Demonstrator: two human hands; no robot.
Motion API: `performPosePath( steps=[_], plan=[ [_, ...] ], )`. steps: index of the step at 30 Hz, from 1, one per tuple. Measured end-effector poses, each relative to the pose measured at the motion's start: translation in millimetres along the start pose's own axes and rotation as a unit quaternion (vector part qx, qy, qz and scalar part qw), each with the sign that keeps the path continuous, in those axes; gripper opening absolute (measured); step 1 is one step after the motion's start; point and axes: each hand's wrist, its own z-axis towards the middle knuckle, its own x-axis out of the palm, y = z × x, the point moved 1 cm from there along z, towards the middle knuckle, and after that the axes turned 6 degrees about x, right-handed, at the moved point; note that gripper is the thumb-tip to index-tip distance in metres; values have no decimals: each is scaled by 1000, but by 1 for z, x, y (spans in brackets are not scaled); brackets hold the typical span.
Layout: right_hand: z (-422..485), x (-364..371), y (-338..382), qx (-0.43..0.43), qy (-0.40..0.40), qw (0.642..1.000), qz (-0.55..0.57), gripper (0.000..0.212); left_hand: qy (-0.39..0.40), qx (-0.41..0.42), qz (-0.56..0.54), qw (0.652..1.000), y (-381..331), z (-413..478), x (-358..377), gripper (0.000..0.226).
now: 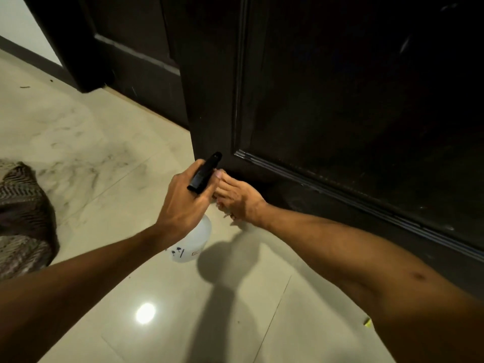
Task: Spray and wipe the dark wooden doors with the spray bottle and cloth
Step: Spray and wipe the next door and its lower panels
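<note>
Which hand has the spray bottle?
The left hand. It grips the spray bottle by its black top. The right hand only reaches out beside it, low by the dark door, and grips no bottle.

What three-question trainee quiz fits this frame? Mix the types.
1. Short answer: which grip holds the translucent white plastic spray bottle with the black trigger head?
2. Multiple choice: the bottle's nozzle points toward A) the dark wooden door B) a window C) a mirror.
3. True or false: the bottle lies tipped over, untouched.
Key: 1 the left grip; 2 A; 3 false.
</note>
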Motion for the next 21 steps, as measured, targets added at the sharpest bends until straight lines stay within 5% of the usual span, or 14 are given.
performPosePath(
  steps=[4,8,10,14,16,19,21],
  plan=[
    [-56,21,7,-115,44,992,-22,47,-3,-16,-5,1000,4,-3,-2,33],
    [-104,5,-44,1,-83,997,-6,54,17,-8,-35,999,-2,-5,9,39],
    [-136,5,-51,30,-67,997,-4,63,24,-4,-46,999,-9,-5,17,40],
    [-200,21,-34,-58,45,996,-52,75,41,-6,-59,997,-22,-5,33,45],
    [-208,17,-47,-1,5,999,-32,55,58,6,-57,997,-27,-4,40,39],
    [-219,14,-65,96,-34,995,-18,65,71,22,-58,996,-35,-5,51,30],
    [-236,18,-52,73,-3,997,-21,66,75,17,-57,995,-42,-6,58,31]
  ],
)
